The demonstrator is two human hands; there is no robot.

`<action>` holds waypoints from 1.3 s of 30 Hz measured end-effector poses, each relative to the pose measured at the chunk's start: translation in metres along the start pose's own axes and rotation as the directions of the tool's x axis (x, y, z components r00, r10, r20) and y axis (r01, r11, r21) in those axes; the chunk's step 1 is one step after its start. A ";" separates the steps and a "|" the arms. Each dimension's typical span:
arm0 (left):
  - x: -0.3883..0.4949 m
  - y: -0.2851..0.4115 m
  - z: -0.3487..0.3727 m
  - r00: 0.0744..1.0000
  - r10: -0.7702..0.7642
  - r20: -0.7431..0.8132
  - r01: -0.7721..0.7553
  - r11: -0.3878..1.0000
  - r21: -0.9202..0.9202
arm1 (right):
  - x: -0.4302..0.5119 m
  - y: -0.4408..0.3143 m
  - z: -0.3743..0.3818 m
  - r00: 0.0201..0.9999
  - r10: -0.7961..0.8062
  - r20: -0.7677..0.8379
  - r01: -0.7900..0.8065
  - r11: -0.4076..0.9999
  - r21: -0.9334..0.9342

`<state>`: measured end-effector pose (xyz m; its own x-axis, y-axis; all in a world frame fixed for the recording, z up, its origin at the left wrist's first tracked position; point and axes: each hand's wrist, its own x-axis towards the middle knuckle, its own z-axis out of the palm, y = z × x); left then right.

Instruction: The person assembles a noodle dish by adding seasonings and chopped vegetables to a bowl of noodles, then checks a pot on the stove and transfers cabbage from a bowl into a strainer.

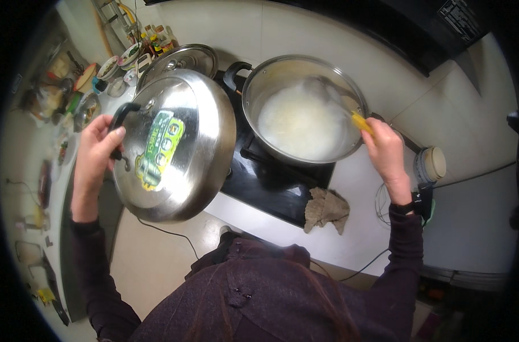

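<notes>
My left hand [98,147] grips the black handle [125,112] of a large domed metal pot lid [208,141], held tilted off to the left of the pot. A green and yellow sticker is on the lid's top. My right hand [385,147] holds the yellow handle [362,122] of a utensil whose metal head is blurred inside the pot. That wide steel pot [252,109] sits on the black glass cooktop [263,188] with whitish, cloudy liquid [300,124] in it. Steam or blur hides the utensil's exact shape.
A crumpled brown cloth [326,209] lies at the cooktop's front right corner. Behind the held lid stands another lidded pan [195,55]. Sauce bottles [157,45] and bowls of food [108,68] crowd the left counter. Stacked round containers [430,164] and cables are at right.
</notes>
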<state>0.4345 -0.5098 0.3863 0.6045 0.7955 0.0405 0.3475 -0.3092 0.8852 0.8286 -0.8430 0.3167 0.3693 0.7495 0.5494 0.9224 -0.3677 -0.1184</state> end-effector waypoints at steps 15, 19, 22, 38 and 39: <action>0.064 0.081 0.060 0.975 0.172 0.143 -0.160 0.983 -0.092 | -0.017 -0.035 -0.057 0.930 -0.135 0.341 0.043 0.963 0.264; 0.072 0.099 0.085 0.962 0.211 0.173 -0.207 0.977 -0.043 | -0.016 -0.026 -0.104 0.897 -0.162 0.410 0.088 0.977 0.192; 0.081 0.109 0.103 0.955 0.211 0.206 -0.218 0.976 0.011 | -0.017 -0.023 -0.119 0.905 -0.149 0.399 0.132 0.989 0.069; 0.117 0.143 0.166 0.955 0.216 0.202 -0.224 0.974 0.019 | -0.010 -0.002 -0.003 0.974 -0.195 0.117 0.176 0.972 0.156; 0.119 0.144 0.171 0.956 0.213 0.204 -0.223 0.975 0.026 | -0.010 -0.004 -0.005 0.967 -0.199 0.160 0.172 0.971 0.167</action>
<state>0.6793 -0.5493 0.4392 0.7978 0.5882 0.1326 0.2231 -0.4922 0.8414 0.8208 -0.8520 0.3158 0.1917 0.8859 0.4223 0.9779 -0.1361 -0.1586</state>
